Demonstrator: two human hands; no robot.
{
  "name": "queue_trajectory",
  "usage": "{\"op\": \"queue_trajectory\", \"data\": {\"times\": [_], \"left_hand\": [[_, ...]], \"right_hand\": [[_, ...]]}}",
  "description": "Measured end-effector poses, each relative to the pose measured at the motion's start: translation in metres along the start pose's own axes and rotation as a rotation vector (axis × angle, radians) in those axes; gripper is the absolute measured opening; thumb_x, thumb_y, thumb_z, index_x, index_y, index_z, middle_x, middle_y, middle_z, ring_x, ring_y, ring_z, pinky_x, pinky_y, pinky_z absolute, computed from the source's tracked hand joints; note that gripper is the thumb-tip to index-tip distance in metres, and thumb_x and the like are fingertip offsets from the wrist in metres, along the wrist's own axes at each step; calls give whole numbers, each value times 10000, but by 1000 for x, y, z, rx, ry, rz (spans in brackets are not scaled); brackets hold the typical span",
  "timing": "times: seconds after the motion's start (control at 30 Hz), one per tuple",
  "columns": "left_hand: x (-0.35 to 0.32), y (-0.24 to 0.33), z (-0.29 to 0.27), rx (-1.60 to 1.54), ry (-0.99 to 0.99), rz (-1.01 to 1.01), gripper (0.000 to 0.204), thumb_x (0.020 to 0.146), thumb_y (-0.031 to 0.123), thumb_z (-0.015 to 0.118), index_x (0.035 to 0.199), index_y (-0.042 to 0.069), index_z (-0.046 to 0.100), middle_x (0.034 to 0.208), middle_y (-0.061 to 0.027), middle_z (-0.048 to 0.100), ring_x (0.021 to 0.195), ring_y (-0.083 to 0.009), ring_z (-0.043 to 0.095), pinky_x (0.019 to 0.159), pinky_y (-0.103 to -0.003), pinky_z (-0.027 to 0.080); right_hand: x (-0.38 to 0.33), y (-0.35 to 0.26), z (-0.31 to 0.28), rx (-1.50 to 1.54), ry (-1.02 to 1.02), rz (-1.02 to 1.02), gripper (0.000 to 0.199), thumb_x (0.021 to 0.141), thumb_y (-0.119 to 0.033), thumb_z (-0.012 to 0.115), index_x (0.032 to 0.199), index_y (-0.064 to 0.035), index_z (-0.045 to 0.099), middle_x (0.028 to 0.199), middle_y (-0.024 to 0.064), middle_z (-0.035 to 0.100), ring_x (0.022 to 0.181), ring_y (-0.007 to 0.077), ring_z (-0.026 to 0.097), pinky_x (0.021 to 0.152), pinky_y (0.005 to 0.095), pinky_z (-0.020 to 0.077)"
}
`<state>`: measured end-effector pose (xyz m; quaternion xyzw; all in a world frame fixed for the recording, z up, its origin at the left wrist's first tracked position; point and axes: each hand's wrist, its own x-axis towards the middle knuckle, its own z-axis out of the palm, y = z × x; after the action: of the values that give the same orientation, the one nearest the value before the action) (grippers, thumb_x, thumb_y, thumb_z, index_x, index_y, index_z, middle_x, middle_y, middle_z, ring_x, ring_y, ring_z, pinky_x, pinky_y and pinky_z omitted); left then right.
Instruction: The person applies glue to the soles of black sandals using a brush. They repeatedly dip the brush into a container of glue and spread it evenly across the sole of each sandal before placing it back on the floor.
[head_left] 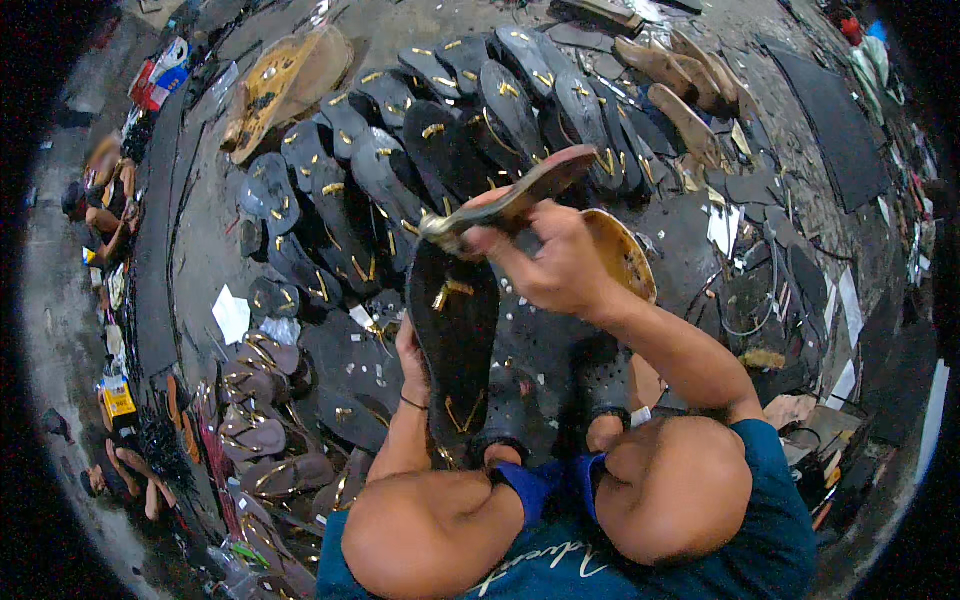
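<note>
At the far left edge of the frame, other people [105, 205] sat in the upper left, with small packets [118, 398] on the floor lower down. Just right of them, in the lower left, lay a cluster of brown sandal soles [255, 415] with thin straps, and a white scrap of paper [231, 313] sat on the dark floor [205, 250]. In the upper left, a tan sole [285, 80] rested tilted against the pile.

Across the upper middle, many black sandal soles [400, 170] with gold buckles lay overlapping in rows. At centre, the left hand [411, 362] clasped the left edge of a long black sole [456, 335] that stood upright between the person's knees; its grip was closed on that sole. Above it, the right hand [555, 262] was raised in the middle of the frame, its grip closed around a reddish-brown sandal [520, 195] held tilted, toe end toward the upper right, just over the top of the black sole. Whether the two touched could not be told. Behind the right hand, a tan sole with a speckled face [625, 258] lay on the floor.

In the upper right lay more tan soles [690, 85], and right of these a flat dark sheet [835, 120]. White scraps [722, 228] and dark offcuts were scattered down the right side.
</note>
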<state>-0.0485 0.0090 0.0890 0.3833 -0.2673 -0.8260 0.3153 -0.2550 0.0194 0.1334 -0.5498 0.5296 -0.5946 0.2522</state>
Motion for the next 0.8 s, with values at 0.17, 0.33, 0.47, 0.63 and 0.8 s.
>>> {"op": "queue_trajectory", "data": {"times": [0.17, 0.33, 0.47, 0.63, 0.8], "left_hand": [[7, -14, -26, -331, -126, 33, 644, 920, 489, 354, 1354, 19, 436, 1322, -184, 517, 1171, -339, 541, 998, -482, 442], [28, 21, -32, -280, 35, 266, 554, 975, 393, 320, 1277, -40, 485, 1235, -188, 573, 1094, -312, 594, 967, -444, 473], [18, -9, -119, -26, 568, 211, 517, 981, 400, 342, 1249, -5, 518, 1179, -159, 606, 1049, -295, 614, 937, -433, 488], [-83, -33, -128, -308, 361, -29, 511, 976, 392, 338, 1238, -5, 525, 1157, -160, 615, 1021, -287, 624, 915, -423, 501], [-109, -39, -133, -348, 333, -95, 506, 971, 384, 334, 1226, -5, 532, 1134, -161, 623, 994, -278, 634, 893, -413, 514]], "right_hand": [[1, 28, -14, -176, -12, 1, 173, 838, -29, 643, 1011, -24, 640, 942, 128, 680, 878, 241, 660, 751, 344, 522], [-98, 1, 32, 378, -463, 131, 289, 706, -11, 688, 974, -119, 689, 997, 84, 679, 965, 268, 626, 865, 383, 472], [-86, -11, -6, -29, -284, 188, 176, 812, -166, 678, 970, -89, 690, 925, 61, 679, 876, 224, 630, 781, 376, 481], [-117, 75, -100, -751, 114, 378, 201, 851, -229, 648, 939, -53, 686, 871, 154, 680, 754, 320, 663, 689, 421, 518], [-101, 17, -105, -842, 170, 223, 317, 833, -308, 653, 961, -18, 667, 841, 201, 672, 718, 350, 656, 642, 450, 508]]}}
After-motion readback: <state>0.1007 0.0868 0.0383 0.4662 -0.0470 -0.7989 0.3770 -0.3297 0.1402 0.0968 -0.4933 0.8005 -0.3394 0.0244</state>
